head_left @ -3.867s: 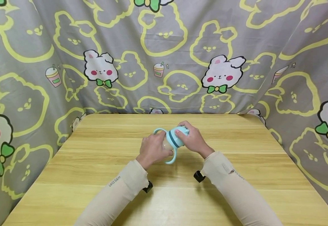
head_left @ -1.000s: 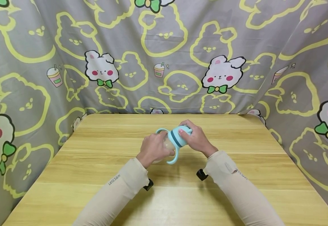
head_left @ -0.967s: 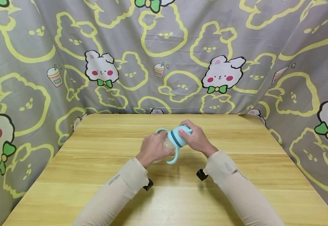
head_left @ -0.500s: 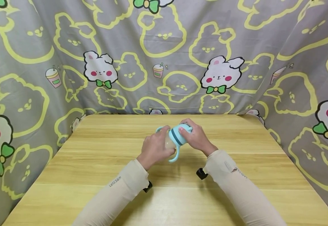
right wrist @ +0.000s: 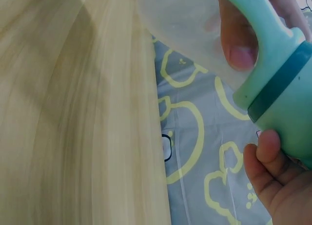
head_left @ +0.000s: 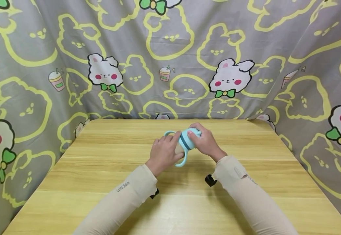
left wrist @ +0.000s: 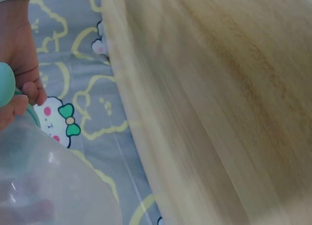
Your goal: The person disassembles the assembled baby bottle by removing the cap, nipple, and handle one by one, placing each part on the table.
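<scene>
Left hand (head_left: 165, 150) wraps the bottle (head_left: 178, 147) body; right hand (head_left: 206, 142) clasps the teal cap (head_left: 189, 139). Twisting askew could let the clear body slip leftward from the fingers

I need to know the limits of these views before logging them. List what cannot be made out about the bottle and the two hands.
- Head view: the clear body of the baby bottle is hidden under the left hand.
- Head view: the cap's top is covered by the right hand.
- Left wrist view: the bottle body is blurred and cut off by the frame edge.
- Right wrist view: the cap runs off the right edge.
- No view shows whether the bottle holds liquid.
</scene>
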`<state>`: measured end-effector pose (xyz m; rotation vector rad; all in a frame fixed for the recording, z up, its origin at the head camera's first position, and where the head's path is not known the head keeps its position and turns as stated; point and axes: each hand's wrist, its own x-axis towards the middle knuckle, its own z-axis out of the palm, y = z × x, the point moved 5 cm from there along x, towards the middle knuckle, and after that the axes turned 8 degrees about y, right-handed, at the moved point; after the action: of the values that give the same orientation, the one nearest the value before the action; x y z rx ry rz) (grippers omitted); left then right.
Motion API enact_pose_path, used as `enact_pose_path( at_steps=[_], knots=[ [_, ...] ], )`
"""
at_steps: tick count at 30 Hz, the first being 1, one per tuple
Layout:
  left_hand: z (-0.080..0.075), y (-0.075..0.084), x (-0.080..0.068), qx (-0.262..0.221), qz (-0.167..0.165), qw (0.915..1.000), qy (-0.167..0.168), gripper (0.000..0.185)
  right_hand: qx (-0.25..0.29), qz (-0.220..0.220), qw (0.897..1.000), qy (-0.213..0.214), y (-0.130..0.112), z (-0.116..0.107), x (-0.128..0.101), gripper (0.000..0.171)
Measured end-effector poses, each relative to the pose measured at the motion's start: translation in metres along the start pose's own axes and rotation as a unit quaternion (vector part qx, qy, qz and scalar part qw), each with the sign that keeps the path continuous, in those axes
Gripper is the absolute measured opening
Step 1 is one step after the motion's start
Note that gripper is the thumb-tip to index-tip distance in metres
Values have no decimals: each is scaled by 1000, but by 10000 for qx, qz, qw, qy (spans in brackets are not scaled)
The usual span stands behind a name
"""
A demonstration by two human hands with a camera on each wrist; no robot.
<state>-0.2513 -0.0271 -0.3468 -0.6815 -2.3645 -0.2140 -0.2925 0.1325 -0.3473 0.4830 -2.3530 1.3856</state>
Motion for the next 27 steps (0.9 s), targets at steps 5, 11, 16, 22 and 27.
enact_pose_path(
  at_steps=[5,11,16,22,27],
  knots=[
    [1,-3,-2,-100,18,9999,137,70,17,9,9999,-108,2,3,0,23],
    [1,-5,-3,-205,98,9991,363,67,-104,-50,9999,-112,3,4,-1,24],
    [3,-4,-2,-230,-23,9991,344,69,-89,61,9999,-70,1,2,0,25],
    [4,-3,-1,-110,-174,9992,352,71,-51,295,9995,-70,-2,2,2,29],
    [4,0,-2,24,-85,9978,651,71,-224,517,9984,-28,-2,2,3,28]
  ],
)
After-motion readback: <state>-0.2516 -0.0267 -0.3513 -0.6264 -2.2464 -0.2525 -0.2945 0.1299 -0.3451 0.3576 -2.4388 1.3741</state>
